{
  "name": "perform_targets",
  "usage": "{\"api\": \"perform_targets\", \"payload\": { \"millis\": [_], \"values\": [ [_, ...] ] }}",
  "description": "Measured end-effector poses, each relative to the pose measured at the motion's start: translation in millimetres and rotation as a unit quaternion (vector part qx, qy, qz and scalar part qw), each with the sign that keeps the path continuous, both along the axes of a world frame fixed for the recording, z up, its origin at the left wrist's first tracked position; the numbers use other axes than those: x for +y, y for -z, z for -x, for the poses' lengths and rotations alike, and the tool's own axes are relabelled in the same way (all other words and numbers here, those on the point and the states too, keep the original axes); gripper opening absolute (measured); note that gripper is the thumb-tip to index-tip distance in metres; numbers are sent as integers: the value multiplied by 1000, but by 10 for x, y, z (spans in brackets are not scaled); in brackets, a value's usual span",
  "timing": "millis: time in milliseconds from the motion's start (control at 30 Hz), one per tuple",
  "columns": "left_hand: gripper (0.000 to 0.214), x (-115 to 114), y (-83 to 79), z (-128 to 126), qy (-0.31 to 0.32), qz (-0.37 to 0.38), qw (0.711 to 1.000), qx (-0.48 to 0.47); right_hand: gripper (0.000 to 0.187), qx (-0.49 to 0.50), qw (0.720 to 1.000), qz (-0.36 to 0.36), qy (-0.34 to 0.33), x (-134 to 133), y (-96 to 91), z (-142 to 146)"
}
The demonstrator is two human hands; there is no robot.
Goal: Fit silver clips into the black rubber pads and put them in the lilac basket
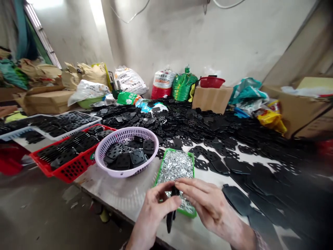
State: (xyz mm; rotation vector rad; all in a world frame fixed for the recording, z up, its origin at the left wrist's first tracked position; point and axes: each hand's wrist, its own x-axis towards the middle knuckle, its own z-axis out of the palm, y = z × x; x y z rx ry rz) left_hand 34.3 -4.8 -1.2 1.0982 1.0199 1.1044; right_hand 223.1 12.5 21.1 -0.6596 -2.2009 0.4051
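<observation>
My left hand (156, 205) is closed on a black plastic plate (170, 218), its thumb flat against the near face. The plate is held upright and shows almost edge-on, so I cannot tell whether it is one piece or two together. The fingers of my right hand (208, 201) lie close together and press on the plate's top edge; the right thumb is mostly hidden. Just behind and below both hands stands a green tray (193, 163) filled with small silvery metal pins (177, 165).
A lilac basket (127, 172) and a red basket (69, 172) of black plates stand to the left, with a white tray (97, 121) beyond. Loose black plates (208, 128) heap across the table's back and right. Sacks (162, 83) and a cardboard box (212, 99) line the wall.
</observation>
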Motion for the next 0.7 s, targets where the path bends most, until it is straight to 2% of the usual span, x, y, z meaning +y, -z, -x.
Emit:
{"api": "perform_targets", "payload": {
  "millis": [133,233,367,600,700],
  "values": [
    [40,-57,27,190,28,39,989,-136,27,-50,997,42,-50,100,-209,161],
    [42,-86,58,359,6,84,980,-180,23,-66,994,32,-76,195,-354,366],
    [36,-54,56,566,-18,83,969,-233,20,-47,992,43,-111,319,-455,671],
    [33,70,35,759,45,82,929,-357,18,32,965,210,-153,446,-458,983],
    [35,112,71,785,63,88,916,-386,25,67,938,291,-177,450,-459,1061]
  ]
}}
